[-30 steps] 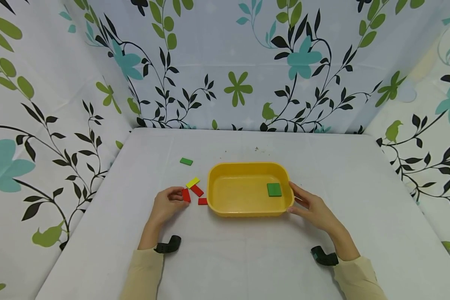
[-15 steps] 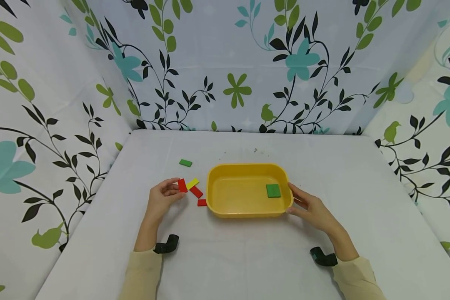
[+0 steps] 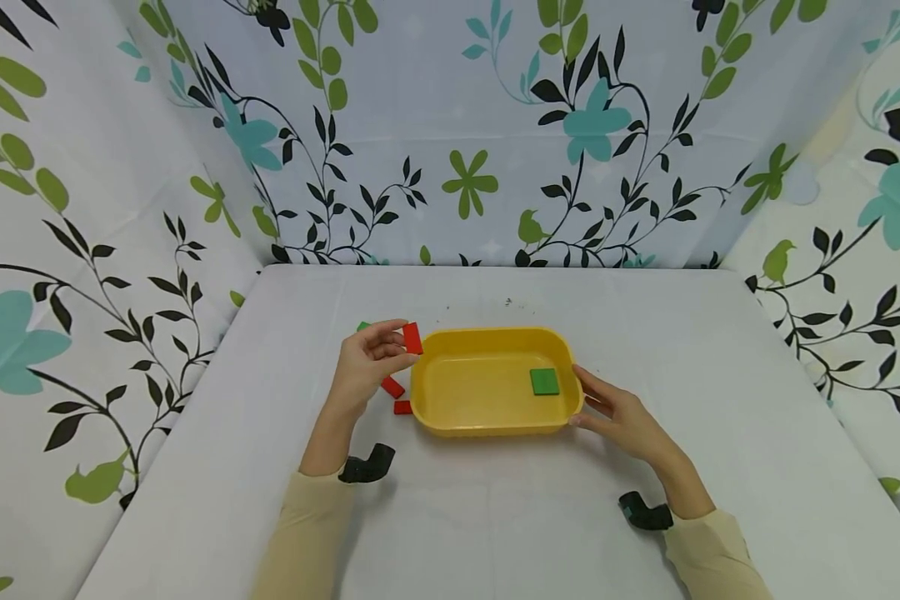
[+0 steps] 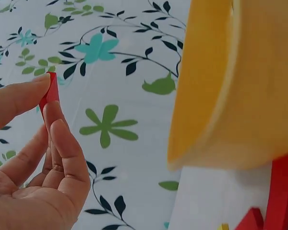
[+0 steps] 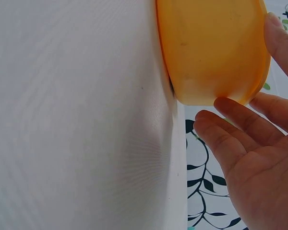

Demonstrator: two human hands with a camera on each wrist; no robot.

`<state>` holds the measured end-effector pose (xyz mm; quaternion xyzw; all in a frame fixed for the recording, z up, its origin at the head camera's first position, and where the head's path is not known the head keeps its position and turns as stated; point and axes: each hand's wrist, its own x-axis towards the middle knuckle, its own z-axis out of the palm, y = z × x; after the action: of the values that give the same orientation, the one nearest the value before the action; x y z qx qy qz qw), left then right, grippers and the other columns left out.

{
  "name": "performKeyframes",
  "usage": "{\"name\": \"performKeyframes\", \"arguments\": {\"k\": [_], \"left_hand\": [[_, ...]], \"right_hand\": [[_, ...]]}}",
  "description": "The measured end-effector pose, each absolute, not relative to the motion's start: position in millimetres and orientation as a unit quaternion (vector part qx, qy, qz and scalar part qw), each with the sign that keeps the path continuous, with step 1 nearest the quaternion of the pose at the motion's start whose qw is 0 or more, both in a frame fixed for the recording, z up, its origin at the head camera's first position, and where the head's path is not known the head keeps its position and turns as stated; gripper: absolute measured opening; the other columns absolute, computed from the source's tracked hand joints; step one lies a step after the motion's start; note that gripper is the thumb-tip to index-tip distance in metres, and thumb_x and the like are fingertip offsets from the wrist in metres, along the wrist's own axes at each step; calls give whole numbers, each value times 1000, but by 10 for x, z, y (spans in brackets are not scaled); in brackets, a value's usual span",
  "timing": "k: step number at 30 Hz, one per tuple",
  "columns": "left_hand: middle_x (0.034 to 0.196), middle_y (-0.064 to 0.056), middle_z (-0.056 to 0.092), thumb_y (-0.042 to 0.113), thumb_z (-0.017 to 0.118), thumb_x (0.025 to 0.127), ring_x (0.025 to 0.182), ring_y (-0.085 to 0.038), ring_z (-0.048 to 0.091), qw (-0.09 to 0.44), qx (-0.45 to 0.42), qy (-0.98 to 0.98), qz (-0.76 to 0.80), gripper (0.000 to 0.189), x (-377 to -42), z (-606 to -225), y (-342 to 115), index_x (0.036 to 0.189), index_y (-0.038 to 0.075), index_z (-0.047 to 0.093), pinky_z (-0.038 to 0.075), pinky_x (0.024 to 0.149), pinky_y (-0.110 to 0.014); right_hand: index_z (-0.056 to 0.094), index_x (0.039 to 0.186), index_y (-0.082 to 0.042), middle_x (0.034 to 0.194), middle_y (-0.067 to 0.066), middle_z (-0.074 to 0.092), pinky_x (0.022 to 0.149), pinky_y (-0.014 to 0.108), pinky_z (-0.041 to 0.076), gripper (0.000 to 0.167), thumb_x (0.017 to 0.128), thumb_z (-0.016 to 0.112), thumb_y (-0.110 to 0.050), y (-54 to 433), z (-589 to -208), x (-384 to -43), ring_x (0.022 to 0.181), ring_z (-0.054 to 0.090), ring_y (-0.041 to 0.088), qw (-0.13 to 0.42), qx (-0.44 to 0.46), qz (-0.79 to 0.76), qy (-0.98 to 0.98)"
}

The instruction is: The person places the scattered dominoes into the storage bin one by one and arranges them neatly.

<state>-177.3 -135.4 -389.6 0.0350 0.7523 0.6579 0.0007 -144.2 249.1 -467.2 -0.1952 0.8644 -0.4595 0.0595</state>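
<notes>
1. head view: the left hand [image 3: 369, 363] is pinching a red block [image 3: 412, 338] between thumb and fingertips, raised off the table [image 3: 495, 533], beside the far left corner of the yellow tray [image 3: 468, 387].
2. head view: the right hand [image 3: 621, 421] is relaxed, thumb and fingertips touching the tray's right end.
3. head view: a green piece [image 3: 544, 382] lies inside the tray, towards its right end. two more red blocks lie near the tray's left side: one angled [image 3: 393, 387], one lengthwise [image 3: 402, 407]. a green block [image 3: 363, 326] is mostly hidden by the left hand.
4. left wrist view: the pinched block stands apart from the tray. a yellow piece [image 4: 223, 227] shows at the bottom edge, beside red pieces.
5. right wrist view: the thumb rests against the tray's side; the fingers are spread, loosely extended, some meeting its rounded end.
</notes>
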Motion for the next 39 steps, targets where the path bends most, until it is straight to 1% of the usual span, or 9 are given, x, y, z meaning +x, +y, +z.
{"name": "performKeyframes", "arguments": {"k": [8, 13, 16, 21, 26, 29, 34, 36, 39], "left_hand": [[99, -9, 60, -3, 74, 82, 80, -13, 61, 53, 76, 734, 673, 46, -1839, -3827, -825, 125, 4, 62, 55, 77, -17], [102, -10, 64, 1, 76, 82, 80, -14, 62, 77, 69, 751, 652, 45, -1905, -3893, -540, 124, 8, 64, 56, 77, -21], [104, -10, 64, 3, 77, 82, 83, -15, 62, 93, 59, 758, 643, 44, -1947, -3944, -401, 123, 11, 65, 57, 79, -24], [103, -11, 63, 4, 77, 82, 85, -17, 62, 116, 62, 753, 645, 45, -2017, -4026, -214, 124, 10, 65, 57, 81, -27], [100, -13, 65, 2, 77, 80, 81, -15, 62, 123, 54, 754, 644, 45, -2062, -4101, -59, 124, 7, 65, 57, 80, -27], [93, -11, 66, 0, 79, 78, 76, -14, 60, 123, 34, 760, 637, 46, -2091, -4159, 31, 121, 7, 66, 56, 76, -25], [84, -8, 66, -3, 81, 73, 72, -15, 58, 115, 9, 778, 617, 46, -2118, -4267, 149, 116, 7, 69, 51, 66, -22], [84, -7, 67, -2, 82, 73, 73, -15, 57, 112, 4, 792, 600, 45, -2121, -4307, 180, 115, 8, 70, 49, 65, -21], [83, -8, 67, -2, 82, 73, 73, -16, 57, 109, -4, 806, 582, 44, -2127, -4369, 217, 114, 7, 70, 49, 66, -22]], "right_hand": [[30, 152, -2, 156, 19, 33, 102, 42, 41, 79, 88, 72, -23, 2464, -4647, -1437, 139, 39, 39, 63, -198, -462, 862], [30, 152, -2, 157, 19, 32, 102, 41, 41, 80, 88, 72, -23, 2463, -4637, -1435, 140, 38, 39, 64, -200, -463, 861], [30, 152, -1, 157, 19, 32, 103, 41, 41, 80, 88, 72, -23, 2462, -4635, -1435, 140, 37, 39, 66, -201, -465, 860], [30, 152, -1, 157, 19, 31, 102, 41, 41, 80, 88, 72, -24, 2458, -4643, -1435, 140, 37, 39, 73, -196, -465, 860], [30, 152, -3, 157, 19, 31, 102, 41, 42, 80, 88, 71, -25, 2461, -4649, -1434, 140, 37, 39, 76, -191, -464, 861], [30, 153, -3, 157, 19, 32, 102, 42, 42, 79, 89, 71, -25, 2462, -4638, -1430, 140, 38, 39, 74, -190, -461, 864], [30, 153, -4, 157, 18, 33, 101, 42, 43, 79, 89, 71, -25, 2469, -4631, -1430, 139, 40, 39, 70, -190, -454, 868], [30, 153, -4, 157, 19, 32, 101, 42, 43, 78, 89, 71, -25, 2473, -4635, -1433, 139, 39, 39, 69, -192, -455, 867], [30, 152, -3, 157, 19, 32, 101, 42, 42, 78, 89, 71, -25, 2477, -4640, -1434, 139, 39, 39, 69, -193, -457, 866]]}}
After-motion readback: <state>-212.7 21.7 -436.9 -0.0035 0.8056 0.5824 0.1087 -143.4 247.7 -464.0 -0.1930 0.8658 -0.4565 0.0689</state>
